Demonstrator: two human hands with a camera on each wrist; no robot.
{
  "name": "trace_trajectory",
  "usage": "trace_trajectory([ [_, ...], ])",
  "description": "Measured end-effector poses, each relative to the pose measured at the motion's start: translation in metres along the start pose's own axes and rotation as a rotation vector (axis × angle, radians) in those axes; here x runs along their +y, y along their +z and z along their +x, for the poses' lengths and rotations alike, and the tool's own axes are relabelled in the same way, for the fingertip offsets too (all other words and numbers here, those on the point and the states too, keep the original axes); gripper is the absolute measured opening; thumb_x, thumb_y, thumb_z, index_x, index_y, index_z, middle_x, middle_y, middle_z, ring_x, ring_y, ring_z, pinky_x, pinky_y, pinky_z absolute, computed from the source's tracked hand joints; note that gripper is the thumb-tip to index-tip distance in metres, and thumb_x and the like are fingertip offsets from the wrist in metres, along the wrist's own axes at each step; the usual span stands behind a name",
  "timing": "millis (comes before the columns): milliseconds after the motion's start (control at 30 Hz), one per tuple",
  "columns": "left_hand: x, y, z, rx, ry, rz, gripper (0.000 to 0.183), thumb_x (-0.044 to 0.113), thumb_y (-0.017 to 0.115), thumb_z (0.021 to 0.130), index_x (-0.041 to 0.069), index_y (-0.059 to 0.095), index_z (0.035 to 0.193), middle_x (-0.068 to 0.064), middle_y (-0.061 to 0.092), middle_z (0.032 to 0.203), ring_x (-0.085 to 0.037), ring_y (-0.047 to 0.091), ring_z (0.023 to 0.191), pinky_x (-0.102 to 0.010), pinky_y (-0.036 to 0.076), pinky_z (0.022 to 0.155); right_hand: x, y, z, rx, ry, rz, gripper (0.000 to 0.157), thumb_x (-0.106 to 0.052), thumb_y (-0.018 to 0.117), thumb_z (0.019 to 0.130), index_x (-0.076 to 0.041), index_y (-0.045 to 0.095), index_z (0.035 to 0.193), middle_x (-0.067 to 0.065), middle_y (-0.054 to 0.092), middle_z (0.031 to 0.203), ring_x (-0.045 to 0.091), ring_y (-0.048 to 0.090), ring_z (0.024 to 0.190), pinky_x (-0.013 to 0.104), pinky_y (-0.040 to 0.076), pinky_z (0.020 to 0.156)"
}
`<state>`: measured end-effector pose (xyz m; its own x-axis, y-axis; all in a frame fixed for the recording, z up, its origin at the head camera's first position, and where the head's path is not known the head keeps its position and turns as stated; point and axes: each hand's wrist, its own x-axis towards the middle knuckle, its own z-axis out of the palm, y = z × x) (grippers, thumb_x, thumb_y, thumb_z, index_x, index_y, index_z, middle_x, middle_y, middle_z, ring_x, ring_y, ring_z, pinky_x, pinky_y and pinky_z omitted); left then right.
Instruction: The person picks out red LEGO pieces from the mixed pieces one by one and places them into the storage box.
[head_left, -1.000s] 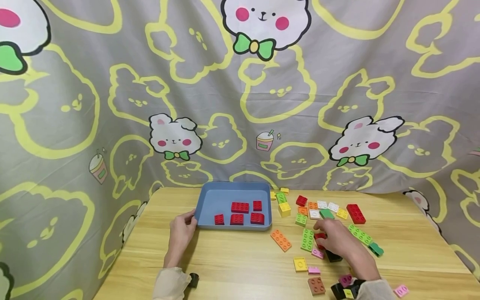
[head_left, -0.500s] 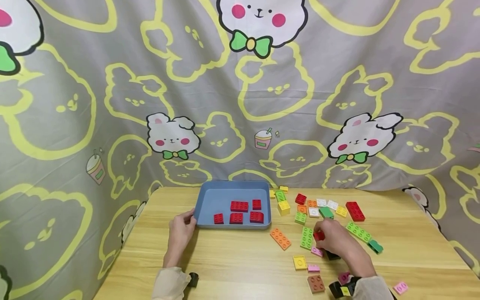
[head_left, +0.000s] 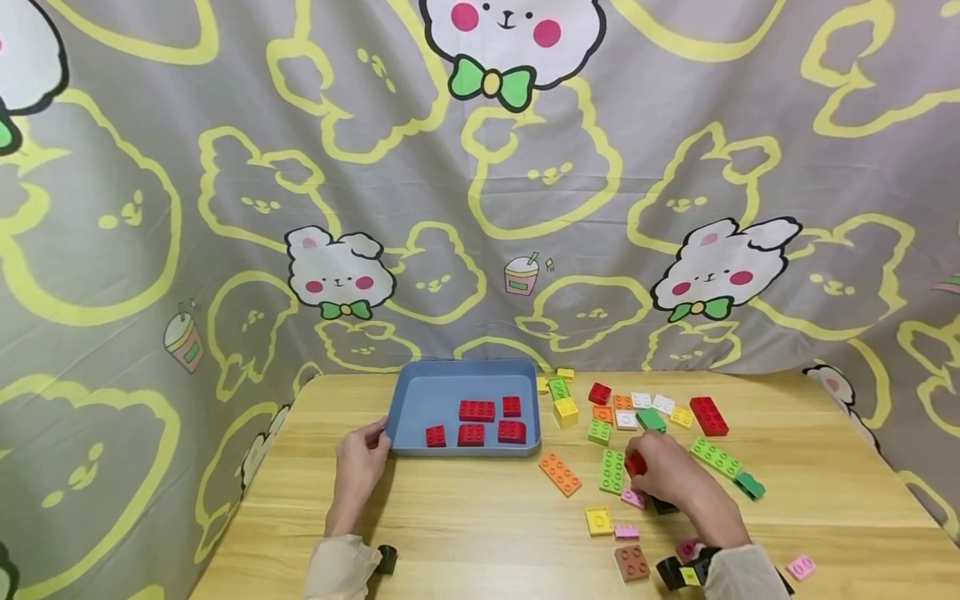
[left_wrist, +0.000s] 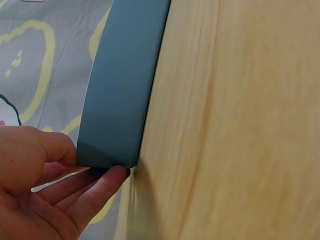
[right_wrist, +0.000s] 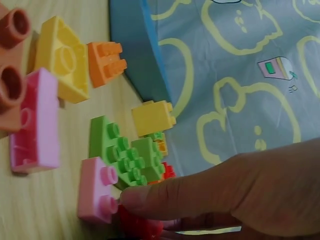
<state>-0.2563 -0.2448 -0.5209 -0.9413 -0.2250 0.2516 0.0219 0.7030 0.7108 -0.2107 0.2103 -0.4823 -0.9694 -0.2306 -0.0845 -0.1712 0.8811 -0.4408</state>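
Head view shows my two hands well apart over a wooden surface (head_left: 480, 542). My left hand (head_left: 360, 465) pinches the near left corner of a blue tray (head_left: 427, 396); from the left wrist, I see fingers on either side of that corner. Inside the tray lie five red bricks (head_left: 476, 411), all with their studs up: three along the near side, two behind them.

My right hand (head_left: 671, 473) has its thumb and fingers closed on a red brick (head_left: 635, 464), mostly hidden by my grip; I cannot tell whether it touches the surface. Just beside it are a long lime green brick (head_left: 612, 472) and a pink brick (head_left: 633, 498), and something black (head_left: 663, 506) shows partly under my hand.

Nearer me lie a yellow brick (head_left: 599, 522) with its hollow side up, another pink piece (head_left: 627, 532) and a brown brick (head_left: 632, 563). An orange brick (head_left: 560, 474) sits between these and the tray. Past my right hand are a green brick (head_left: 651, 419) and a large red brick (head_left: 708, 416). Behind everything hangs a grey curtain (head_left: 570, 183) with yellow outlines and white rabbits.
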Motion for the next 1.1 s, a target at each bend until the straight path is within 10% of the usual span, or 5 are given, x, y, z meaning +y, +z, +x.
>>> trace_trajectory([
  [700, 0.002, 0.001, 0.001, -0.025, -0.006, -0.015, 0.036, 0.001, 0.061, 0.093, 0.001, 0.072, 0.127, -0.021, 0.075, 0.107, -0.03, 0.073, 0.095, -0.029, 0.055, 0.071, -0.029, -0.012, 0.003, 0.104, -0.125, -0.012, 0.035, -0.008, 0.083, 0.083, 0.001, 0.072, 0.114, 0.015, 0.065, 0.108, 0.029, 0.062, 0.094, 0.046, 0.056, 0.079],
  [1100, 0.001, -0.002, -0.001, -0.001, 0.016, -0.017, 0.034, -0.001, 0.062, 0.092, -0.001, 0.073, 0.124, -0.022, 0.075, 0.106, -0.032, 0.073, 0.095, -0.038, 0.057, 0.076, -0.064, -0.017, 0.03, 0.119, -0.213, -0.037, 0.039, -0.011, 0.083, 0.086, 0.0, 0.071, 0.121, 0.015, 0.066, 0.119, 0.027, 0.065, 0.102, 0.044, 0.058, 0.085],
])
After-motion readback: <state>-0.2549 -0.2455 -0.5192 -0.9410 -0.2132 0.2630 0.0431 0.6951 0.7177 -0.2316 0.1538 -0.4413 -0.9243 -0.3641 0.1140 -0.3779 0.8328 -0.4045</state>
